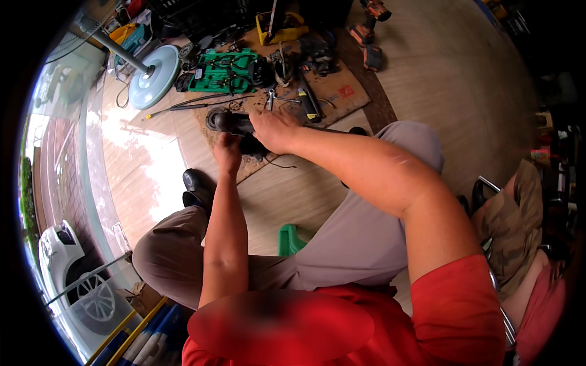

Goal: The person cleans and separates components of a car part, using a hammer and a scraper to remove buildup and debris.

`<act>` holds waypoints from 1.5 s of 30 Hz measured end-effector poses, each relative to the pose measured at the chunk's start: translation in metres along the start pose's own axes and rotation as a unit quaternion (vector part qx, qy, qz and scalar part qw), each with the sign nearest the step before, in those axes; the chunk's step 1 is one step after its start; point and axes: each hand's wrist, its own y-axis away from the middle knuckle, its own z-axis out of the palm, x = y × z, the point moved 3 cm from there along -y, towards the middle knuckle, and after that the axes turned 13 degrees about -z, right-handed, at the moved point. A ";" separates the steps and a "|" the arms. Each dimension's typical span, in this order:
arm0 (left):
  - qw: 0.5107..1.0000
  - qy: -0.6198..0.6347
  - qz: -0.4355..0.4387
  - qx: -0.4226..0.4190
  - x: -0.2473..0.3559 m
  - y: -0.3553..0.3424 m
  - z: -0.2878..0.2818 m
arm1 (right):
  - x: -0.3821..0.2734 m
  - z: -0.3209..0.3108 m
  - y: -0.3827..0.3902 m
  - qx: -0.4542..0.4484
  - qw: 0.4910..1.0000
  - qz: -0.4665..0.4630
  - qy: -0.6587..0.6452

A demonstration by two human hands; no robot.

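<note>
My right hand (pixel 274 130) is wrapped over the body of a dark tool with a round head (pixel 240 124), which looks like an angle grinder. The tool lies roughly level, its head toward the left, low over a stained brown cardboard sheet (pixel 348 85). Just below the head, my left hand (pixel 227 152) is closed against the tool's underside; its fingertips are partly hidden. Beneath the hands is a dark object (pixel 251 145), mostly covered, with a thin black cord near it. A small metal tool (pixel 270 97) sits on the cardboard beyond my right hand.
Farther off stand an open green tool case (pixel 223 70), a yellow tray (pixel 281 28) and a black tube (pixel 310 100). Orange-black cordless drills (pixel 366 36) are at far right. A light-blue round stand base (pixel 154 76) is at left. A green stool (pixel 290 239) shows below my legs; another person (pixel 519 238) sits right.
</note>
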 end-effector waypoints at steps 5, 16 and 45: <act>1.000 0.017 -0.002 0.011 -0.001 0.001 0.002 | 0.000 0.007 -0.006 -0.032 0.999 0.003 0.005; 0.998 -0.064 -0.008 0.016 -0.008 -0.003 -0.005 | 0.003 0.022 -0.020 0.000 1.000 0.010 -0.010; 0.998 0.045 -0.020 0.038 0.011 -0.005 0.020 | 0.015 -0.007 -0.004 -0.008 0.997 0.073 -0.028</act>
